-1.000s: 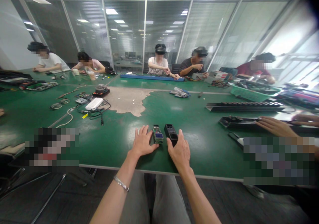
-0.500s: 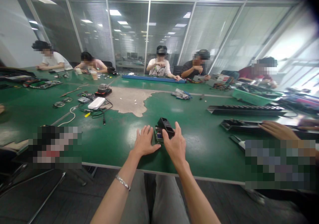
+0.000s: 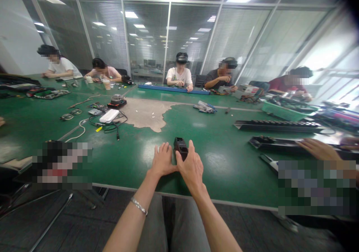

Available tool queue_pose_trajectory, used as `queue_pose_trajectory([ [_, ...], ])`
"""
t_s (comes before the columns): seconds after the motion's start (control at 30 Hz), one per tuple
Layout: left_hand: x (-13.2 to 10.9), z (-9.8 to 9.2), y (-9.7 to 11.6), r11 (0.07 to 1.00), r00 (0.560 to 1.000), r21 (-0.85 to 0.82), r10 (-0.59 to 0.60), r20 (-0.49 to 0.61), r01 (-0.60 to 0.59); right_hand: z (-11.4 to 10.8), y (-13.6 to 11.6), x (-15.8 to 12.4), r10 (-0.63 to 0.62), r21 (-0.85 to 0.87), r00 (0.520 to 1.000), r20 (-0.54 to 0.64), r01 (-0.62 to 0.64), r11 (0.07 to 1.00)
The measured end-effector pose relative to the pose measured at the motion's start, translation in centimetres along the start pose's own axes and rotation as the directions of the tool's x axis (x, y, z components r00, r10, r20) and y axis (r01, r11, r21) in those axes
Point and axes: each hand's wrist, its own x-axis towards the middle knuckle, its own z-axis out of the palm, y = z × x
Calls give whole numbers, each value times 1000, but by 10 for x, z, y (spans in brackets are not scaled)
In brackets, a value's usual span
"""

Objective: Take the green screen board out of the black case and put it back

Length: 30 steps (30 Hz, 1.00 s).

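Note:
A small black device cover sits between my two hands on the green table, laid over the spot where the small circuit board was; the board is hidden. My right hand grips the black cover from its right side, fingers curled on it. My left hand rests on the table at the cover's left, fingers stretched and thumb reaching toward my right hand. A silver bracelet is on my left wrist.
A white box with cables lies at centre left beside a worn bare patch. Black keyboards lie at the right, where another person's hand works. Several people sit along the far edge.
My right hand lifted the black cover from beside the circuit board and brought it left over the board. Both hands have closed in together around it.

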Motion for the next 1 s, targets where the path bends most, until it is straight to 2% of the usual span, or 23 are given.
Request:
queue_pose_trajectory([
  [0.43,1,0,2,999,999,28,-28,20,28,21,17,-20,-19,3,998,66,18,1000],
  [0.67,1,-1,1,1000,999,18,-25,38,24,16,15,-13,-10,47,1000,13,10,999],
  [1.0,-1,-6,4,1000,999,15,-20,41,20,12,7,-12,28,-7,999,29,-28,1000],
])
